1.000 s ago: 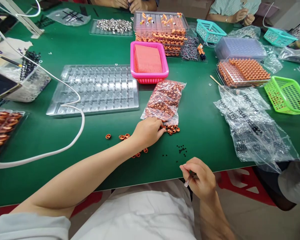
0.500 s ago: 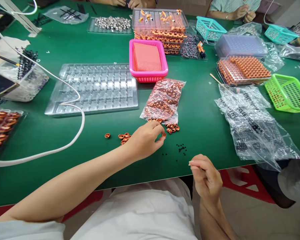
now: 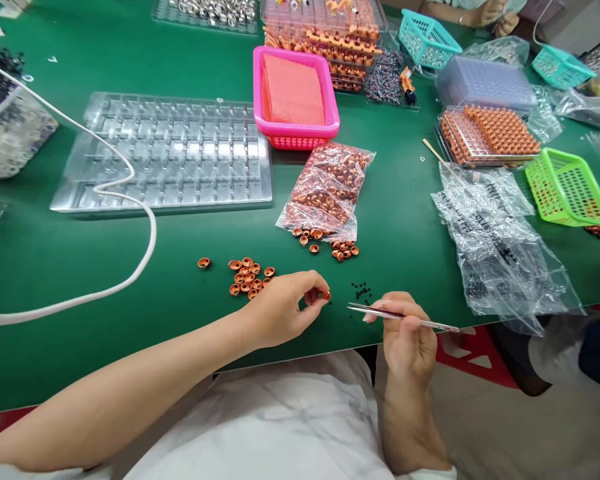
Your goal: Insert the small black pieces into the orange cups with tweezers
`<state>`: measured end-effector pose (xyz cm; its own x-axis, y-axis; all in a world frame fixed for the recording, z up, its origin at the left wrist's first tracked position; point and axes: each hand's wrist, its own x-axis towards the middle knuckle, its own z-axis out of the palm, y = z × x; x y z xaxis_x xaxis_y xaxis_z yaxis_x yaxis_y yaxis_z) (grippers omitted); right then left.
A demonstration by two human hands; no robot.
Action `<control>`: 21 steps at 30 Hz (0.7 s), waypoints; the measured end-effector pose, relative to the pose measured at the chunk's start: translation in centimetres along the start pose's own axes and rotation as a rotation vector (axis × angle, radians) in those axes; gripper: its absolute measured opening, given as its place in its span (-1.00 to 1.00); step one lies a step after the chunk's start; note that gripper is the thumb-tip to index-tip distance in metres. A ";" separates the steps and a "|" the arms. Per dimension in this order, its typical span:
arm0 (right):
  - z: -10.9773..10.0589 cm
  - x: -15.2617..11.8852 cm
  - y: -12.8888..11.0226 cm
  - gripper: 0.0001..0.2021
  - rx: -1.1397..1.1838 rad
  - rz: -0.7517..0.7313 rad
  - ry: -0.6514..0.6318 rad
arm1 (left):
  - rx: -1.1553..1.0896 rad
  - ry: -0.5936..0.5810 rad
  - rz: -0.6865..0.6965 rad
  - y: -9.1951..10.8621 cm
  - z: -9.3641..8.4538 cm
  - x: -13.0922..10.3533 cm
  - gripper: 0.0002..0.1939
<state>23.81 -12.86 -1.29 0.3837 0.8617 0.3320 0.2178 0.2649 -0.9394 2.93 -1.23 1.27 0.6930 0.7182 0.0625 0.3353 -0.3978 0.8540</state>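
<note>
Between thumb and forefinger, my left hand (image 3: 285, 307) pinches a small copper-coloured cup (image 3: 326, 295). Tweezers (image 3: 405, 317) lie in the closed fingers of my right hand (image 3: 407, 333), their tips pointing left toward that cup without touching it. Tiny black pieces (image 3: 362, 292) are scattered on the green table (image 3: 400, 227) between and beyond the hands. A pile of copper cups (image 3: 246, 275) sits left of my left hand, with a single cup (image 3: 204, 263) farther left. More cups spill from the mouth of a clear bag (image 3: 330, 187) full of them.
A clear compartment tray (image 3: 175, 157) lies at the left, crossed by a white cable (image 3: 153, 233). Behind the bag stands a pink basket (image 3: 296, 137). Plastic bags (image 3: 500, 247) and a green basket (image 3: 570, 190) are at the right. Another person's hands (image 3: 500, 17) show at the far right.
The view has shifted. My left hand has drawn back from the cups by the bag, holding one cup. The tweezers now show in my right hand, pointing left.
</note>
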 end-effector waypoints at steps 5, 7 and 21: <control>-1.7 -0.3 0.1 -0.86 -0.046 0.083 0.014 | 0.020 0.000 0.058 -0.7 0.3 -0.2 -0.85; -2.4 -0.4 0.0 -0.91 -0.066 0.125 0.030 | 0.020 -0.003 0.060 -0.9 0.3 -0.1 -0.85; -3.2 -1.8 0.5 -0.86 -0.336 0.175 0.125 | 0.050 -0.057 0.098 -1.2 0.7 -0.6 -0.84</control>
<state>26.13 -15.70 -2.12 0.5429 0.8165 0.1964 0.4127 -0.0558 -0.9091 2.57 -1.57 -0.19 0.7587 0.6415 0.1136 0.2949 -0.4937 0.8181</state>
